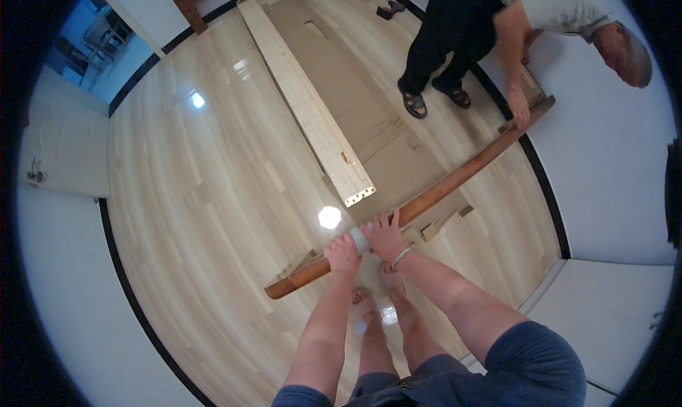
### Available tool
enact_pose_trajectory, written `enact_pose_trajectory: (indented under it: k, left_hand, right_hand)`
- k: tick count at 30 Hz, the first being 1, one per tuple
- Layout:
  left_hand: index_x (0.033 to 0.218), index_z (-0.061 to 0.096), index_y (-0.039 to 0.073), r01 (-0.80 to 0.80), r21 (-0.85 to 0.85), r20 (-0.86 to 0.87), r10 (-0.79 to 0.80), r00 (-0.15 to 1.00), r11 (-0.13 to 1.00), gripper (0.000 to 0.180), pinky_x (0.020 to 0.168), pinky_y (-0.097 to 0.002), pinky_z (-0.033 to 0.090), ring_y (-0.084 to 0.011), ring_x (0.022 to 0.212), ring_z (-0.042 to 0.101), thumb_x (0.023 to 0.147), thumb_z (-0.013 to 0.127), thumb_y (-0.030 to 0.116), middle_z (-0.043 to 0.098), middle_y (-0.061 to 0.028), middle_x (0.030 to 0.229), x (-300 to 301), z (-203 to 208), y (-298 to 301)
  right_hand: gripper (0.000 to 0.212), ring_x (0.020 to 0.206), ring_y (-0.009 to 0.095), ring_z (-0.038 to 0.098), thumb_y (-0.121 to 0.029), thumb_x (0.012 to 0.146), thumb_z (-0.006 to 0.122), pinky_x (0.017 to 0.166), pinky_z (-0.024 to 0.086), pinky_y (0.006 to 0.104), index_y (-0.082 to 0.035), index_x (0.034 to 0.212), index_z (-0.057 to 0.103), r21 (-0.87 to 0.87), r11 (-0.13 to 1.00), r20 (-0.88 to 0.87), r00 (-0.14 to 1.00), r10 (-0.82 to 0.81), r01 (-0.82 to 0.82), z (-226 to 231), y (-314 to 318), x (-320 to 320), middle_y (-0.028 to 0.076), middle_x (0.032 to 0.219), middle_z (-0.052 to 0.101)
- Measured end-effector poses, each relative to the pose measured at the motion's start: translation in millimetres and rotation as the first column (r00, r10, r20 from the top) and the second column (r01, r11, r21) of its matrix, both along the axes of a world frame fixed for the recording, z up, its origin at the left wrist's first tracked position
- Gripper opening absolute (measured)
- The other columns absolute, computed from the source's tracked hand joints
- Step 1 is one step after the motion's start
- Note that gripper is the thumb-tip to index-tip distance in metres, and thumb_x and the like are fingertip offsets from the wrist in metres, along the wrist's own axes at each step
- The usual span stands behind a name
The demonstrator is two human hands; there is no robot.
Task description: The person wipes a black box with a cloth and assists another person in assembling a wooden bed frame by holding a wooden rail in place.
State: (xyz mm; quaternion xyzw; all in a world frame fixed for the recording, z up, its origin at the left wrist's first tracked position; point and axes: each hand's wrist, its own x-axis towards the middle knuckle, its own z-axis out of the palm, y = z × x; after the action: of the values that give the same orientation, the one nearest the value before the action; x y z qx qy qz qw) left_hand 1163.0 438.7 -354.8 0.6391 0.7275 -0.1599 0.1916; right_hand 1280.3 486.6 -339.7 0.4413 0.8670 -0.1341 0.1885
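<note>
A long reddish-brown wooden rail runs slantwise across the floor area in front of me, from lower left to upper right. My left hand is closed over it, left of its middle. Close by, my right hand, with a bracelet at the wrist, grips the same rail from above. Between my hands a white band or wrap goes around the rail; what it is made of I cannot tell. The rail's underside and my thumbs are mostly hidden. At the far right end, another person's hand rests on the rail.
A long pale wooden beam with a metal plate at its near end lies beside flattened cardboard. Brown cardboard pieces lie by the rail. A dark object is on the floor at the back. Left stands a white door.
</note>
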Motion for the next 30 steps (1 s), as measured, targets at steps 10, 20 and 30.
enact_pose_trajectory:
  k: [10,20,30]
  left_hand:
    - [0.117,0.034,0.007,0.003,0.049,0.101,-0.007,0.995,0.999,0.071,0.081,-0.045,0.034,-0.0249,0.1,0.044,0.062,0.069,0.037,0.044,-0.0102,0.108,-14.4,11.3,-13.3]
    - [0.131,0.021,0.011,-0.053,0.118,0.121,0.039,0.992,0.992,0.067,0.091,-0.052,0.025,-0.0338,0.115,0.032,0.077,0.054,0.032,0.032,-0.0168,0.126,-47.4,14.7,-64.2]
    - [0.131,0.023,0.009,-0.074,0.148,0.161,0.05,0.986,0.986,0.053,0.098,-0.0558,0.012,-0.0257,0.124,0.024,0.081,0.039,0.017,0.027,-0.0034,0.134,-65.7,6.0,-90.5]
  right_hand:
    - [0.054,0.116,0.032,0.03,-0.037,0.07,0.059,0.092,0.007,0.0653,-0.022,0.119,0.041,-0.036,0.999,0.105,0.994,-0.007,0.011,-2.9,0.6,-4.1,0.012,0.119,0.041]
    - [0.066,0.12,0.031,0.026,-0.042,0.071,0.058,0.093,0.011,0.0615,-0.018,0.126,0.032,-0.11,0.994,0.179,0.983,0.046,-0.026,5.4,0.5,-8.4,0.015,0.125,0.035]
    - [0.048,0.117,0.031,0.032,-0.026,0.081,0.039,0.093,0.021,0.0558,-0.012,0.126,0.029,0.203,0.967,0.214,0.971,0.108,-0.153,-35.6,-27.1,-32.5,0.02,0.127,0.031]
